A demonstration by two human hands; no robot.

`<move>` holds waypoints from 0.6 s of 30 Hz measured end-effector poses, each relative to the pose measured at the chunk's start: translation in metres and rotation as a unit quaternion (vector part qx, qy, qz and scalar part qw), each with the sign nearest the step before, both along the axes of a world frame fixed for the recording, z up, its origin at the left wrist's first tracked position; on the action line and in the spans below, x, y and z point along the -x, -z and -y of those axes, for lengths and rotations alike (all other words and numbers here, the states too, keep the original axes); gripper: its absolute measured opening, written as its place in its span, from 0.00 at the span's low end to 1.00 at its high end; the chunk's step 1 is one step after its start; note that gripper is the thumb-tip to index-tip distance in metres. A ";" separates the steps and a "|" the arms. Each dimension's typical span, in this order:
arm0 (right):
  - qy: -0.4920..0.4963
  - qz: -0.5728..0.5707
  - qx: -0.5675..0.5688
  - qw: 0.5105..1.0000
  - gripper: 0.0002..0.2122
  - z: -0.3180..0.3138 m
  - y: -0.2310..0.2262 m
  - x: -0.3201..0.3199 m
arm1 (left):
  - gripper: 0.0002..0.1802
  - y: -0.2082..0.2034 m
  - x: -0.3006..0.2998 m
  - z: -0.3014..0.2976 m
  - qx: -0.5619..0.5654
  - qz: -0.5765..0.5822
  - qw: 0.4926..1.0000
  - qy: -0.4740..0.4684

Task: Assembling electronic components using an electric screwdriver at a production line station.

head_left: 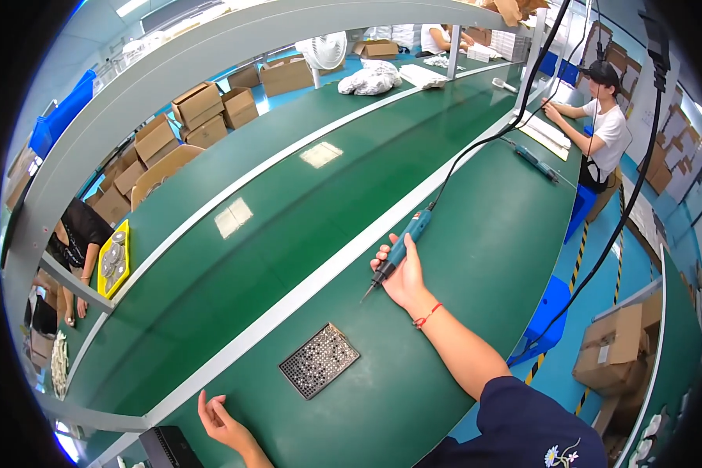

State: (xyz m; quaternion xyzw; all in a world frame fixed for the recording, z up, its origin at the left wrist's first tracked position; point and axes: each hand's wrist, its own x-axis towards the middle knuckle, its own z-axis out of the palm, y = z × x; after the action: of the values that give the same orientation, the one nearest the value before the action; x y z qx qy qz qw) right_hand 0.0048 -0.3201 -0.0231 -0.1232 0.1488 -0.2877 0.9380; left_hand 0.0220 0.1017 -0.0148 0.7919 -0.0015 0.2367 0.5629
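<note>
In my right hand (405, 281) lies a teal and black electric screwdriver (415, 231), its thin bit pointing down and toward me over the green bench. A cord runs up from its rear end. My fingers are curled around its body. A dark rectangular tray (320, 361) with a grid of holes, many filled with small shiny pieces, rests on the bench between my hands. My left hand (223, 426) is held near the lower edge with loosely bent fingers apart and nothing in them, close to a black box-shaped object (169, 447).
A darker green conveyor belt (304, 226) runs beyond the white rail (288, 300). Another electric screwdriver (535, 161) lies farther right, near a seated person (600, 125). A yellow tray (115, 259) of round grey parts stands far left beside another person. Black cables hang at right.
</note>
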 end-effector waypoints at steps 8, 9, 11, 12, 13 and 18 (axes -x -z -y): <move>0.004 -0.001 0.005 1.000 0.16 0.006 0.005 -0.001 | 0.19 -0.005 0.019 0.008 -0.021 0.144 0.989 0.012; 0.003 -0.001 0.005 1.000 0.17 0.004 0.007 -0.003 | 0.20 -0.018 0.023 0.010 -0.042 0.202 0.978 -0.018; -0.006 0.014 0.000 1.000 0.17 -0.001 0.008 -0.012 | 0.21 -0.080 0.048 0.034 0.147 0.290 0.924 0.203; -0.006 0.022 -0.001 1.000 0.17 -0.002 0.002 -0.008 | 0.21 -0.109 0.075 0.028 0.143 0.277 0.928 0.204; -0.008 0.035 0.000 0.999 0.17 0.001 -0.005 -0.006 | 0.23 -0.142 0.100 0.023 0.123 0.338 0.892 0.274; 0.006 0.012 -0.010 1.000 0.16 0.016 0.014 0.002 | 0.31 -0.157 0.090 0.031 0.113 0.429 0.786 0.431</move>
State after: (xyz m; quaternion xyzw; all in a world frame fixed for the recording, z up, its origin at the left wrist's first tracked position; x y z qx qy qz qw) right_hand 0.0027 -0.3364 -0.0370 -0.1090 0.1410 -0.2936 0.9392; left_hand -0.0678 0.0704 0.1425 0.4568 -0.5566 0.2834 0.6334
